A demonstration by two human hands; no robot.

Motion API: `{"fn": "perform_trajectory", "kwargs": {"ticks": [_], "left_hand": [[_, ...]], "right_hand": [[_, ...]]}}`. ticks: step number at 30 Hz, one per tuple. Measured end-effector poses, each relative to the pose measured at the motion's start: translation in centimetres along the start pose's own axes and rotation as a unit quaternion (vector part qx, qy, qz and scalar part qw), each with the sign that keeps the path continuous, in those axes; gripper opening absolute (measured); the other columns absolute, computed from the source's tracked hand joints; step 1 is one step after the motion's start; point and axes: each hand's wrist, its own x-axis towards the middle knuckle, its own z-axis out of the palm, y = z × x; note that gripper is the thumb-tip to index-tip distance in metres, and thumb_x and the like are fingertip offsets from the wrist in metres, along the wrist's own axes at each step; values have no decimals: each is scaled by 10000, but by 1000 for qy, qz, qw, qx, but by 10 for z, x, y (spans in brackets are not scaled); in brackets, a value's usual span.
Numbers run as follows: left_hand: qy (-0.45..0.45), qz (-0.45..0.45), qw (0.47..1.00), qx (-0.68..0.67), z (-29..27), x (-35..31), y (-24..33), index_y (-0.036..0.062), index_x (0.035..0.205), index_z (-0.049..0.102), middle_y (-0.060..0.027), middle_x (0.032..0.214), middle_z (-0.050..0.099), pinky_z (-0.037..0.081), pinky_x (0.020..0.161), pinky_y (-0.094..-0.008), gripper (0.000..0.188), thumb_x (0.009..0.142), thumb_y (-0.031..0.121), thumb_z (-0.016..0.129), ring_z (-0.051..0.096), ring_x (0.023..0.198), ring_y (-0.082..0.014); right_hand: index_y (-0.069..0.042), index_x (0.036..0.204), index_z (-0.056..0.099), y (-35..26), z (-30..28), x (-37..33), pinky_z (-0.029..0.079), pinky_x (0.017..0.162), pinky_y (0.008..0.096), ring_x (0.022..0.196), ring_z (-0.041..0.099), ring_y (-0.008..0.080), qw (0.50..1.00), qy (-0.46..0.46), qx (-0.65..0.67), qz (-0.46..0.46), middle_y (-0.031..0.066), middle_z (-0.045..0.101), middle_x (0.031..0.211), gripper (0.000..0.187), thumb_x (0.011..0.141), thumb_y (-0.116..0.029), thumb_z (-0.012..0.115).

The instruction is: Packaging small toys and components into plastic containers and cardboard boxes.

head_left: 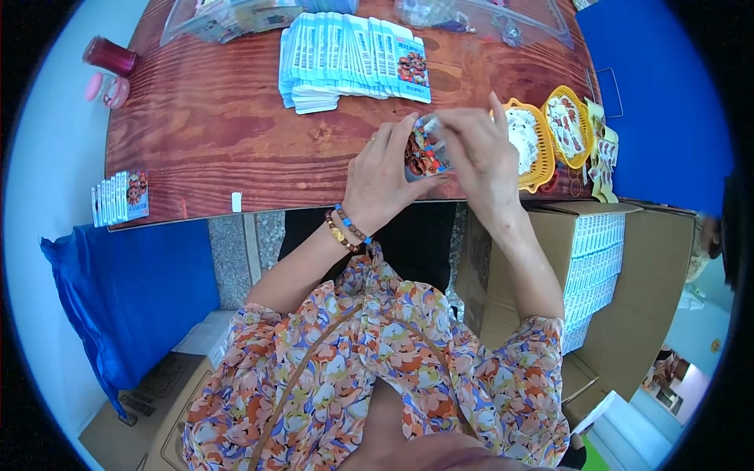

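A small printed carton [424, 155] with colourful cartoon figures is held above the table's near edge. My left hand [377, 174], with beaded bracelets at the wrist, wraps round its left side, thumb along the near edge. My right hand [481, 155] bends over the carton's right end, thumb and fingers closed at a pale flap, while one finger points up. Its fingertips partly hide that end. Beyond the hands lies a fanned stack of flat light-blue cartons [338, 59]. Beside my right hand stands a yellow basket [542, 169] of small white pieces.
A second yellow basket [583, 94] holds printed pieces. Clear plastic bins [530, 20] line the far edge. Several cartons [118, 198] stand at the left corner, near a white slip [236, 202]. An open cardboard box [652, 275] at lower right contains rows of cartons.
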Motion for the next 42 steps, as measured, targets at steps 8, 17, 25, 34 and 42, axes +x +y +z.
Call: {"fn": "perform_trajectory", "kwargs": {"ticks": [8,17,25,34,42], "left_hand": [[47,-47,998,3,-6,7,-2,39,1347,472,-141,1072,589,549,724,-447,850,700,443,847,644,970,-335],[76,-53,996,-19,1,8,5,20,1349,469,-140,1092,592,547,756,-441,855,680,378,863,648,971,-335],[17,51,981,-185,-20,-1,-17,29,1387,414,-176,1096,645,564,793,-350,632,858,107,750,687,983,-274],[-45,62,970,-231,-52,-1,-17,66,1280,563,-117,1126,655,542,832,-345,464,850,33,734,670,1009,-215],[-99,-83,934,-334,-52,-11,-12,47,1244,567,-105,1130,651,539,860,-350,441,845,96,749,680,995,-225]], "right_hand": [[-33,1047,681,-10,3,-34,483,974,397,1125,609,305,991,112,-68,22,123,646,1194,204,850,5,718],[13,1175,652,-14,40,-40,544,739,344,832,654,234,979,90,116,139,153,640,970,313,869,-3,717],[9,1152,674,17,15,-32,498,748,257,847,620,146,954,8,282,101,78,636,947,218,936,-17,653],[17,1089,628,26,14,-35,496,879,252,1029,603,105,901,-56,412,125,63,620,1072,163,931,5,661],[16,1080,644,9,10,-27,504,901,305,1034,613,172,947,-56,310,60,112,642,1109,187,897,47,669]]}}
